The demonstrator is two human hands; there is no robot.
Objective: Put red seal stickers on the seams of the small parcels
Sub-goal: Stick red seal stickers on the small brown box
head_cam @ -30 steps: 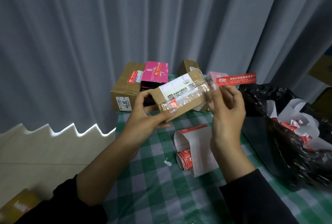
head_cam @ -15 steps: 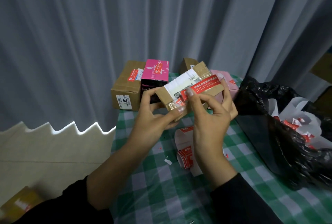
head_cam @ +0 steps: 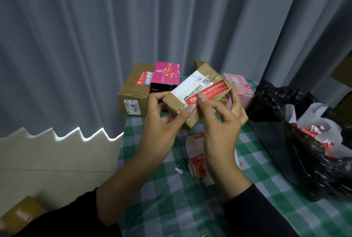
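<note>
Left fingers [head_cam: 154, 101] grip parcel [head_cam: 187, 86], right thumb [head_cam: 202, 101] presses red sticker [head_cam: 211, 91]

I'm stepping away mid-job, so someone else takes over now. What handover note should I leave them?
Left hand grips the small parcel, held above the table.
Right hand pinches it, thumb pressing the red seal sticker onto its top.
Sticker roll lies on the table below.
Done: brown box, magenta box and pink box at the back carry stickers.
Left: smooth this sticker flat, set the parcel down.
</note>
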